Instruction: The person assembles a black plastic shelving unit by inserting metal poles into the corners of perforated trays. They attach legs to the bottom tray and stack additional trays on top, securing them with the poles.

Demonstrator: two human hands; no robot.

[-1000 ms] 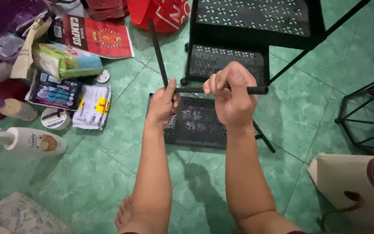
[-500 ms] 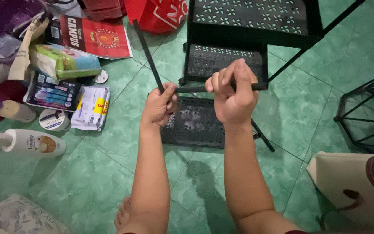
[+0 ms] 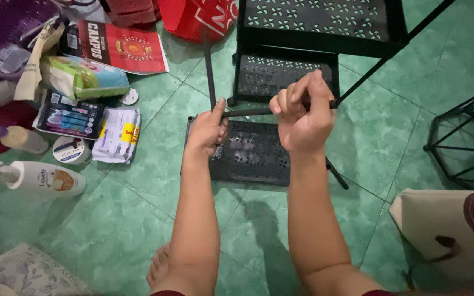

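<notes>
Both fists closed on black metal rod [image 3: 250,112], centre frame: right hand [image 3: 303,118] wrapped round right end, left hand [image 3: 208,130] pinching joint with upright rod [image 3: 210,74]. Better kept level, square over perforated black shelf panel [image 3: 256,153] below; green tile floor [image 3: 111,230] around.

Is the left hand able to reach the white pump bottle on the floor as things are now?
Probably yes. The pump bottle lies uncovered on the green floor, with nothing between it and the left hand, but that hand now grips a black rod.
</notes>
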